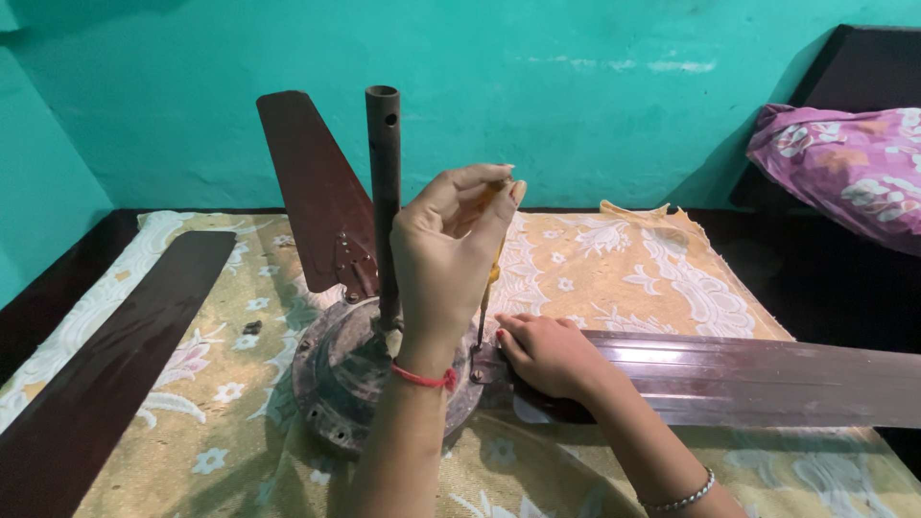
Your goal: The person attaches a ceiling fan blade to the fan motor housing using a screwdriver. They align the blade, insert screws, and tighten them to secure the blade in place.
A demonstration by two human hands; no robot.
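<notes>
Teal-walled room with a cloth-covered bed

Painted teal walls [595,86] meet at the left corner; a yellow floral cloth [624,259] covers a dark wooden bed [58,278], and a purple flowered pillow [844,163] rests against a dark headboard [854,62] at right.

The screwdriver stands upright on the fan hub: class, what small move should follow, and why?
Probably a twist of the screwdriver handle. The left hand pinches its top, the tip sits at a screw where the blade meets the motor hub, and the right hand presses that blade flat.
</notes>
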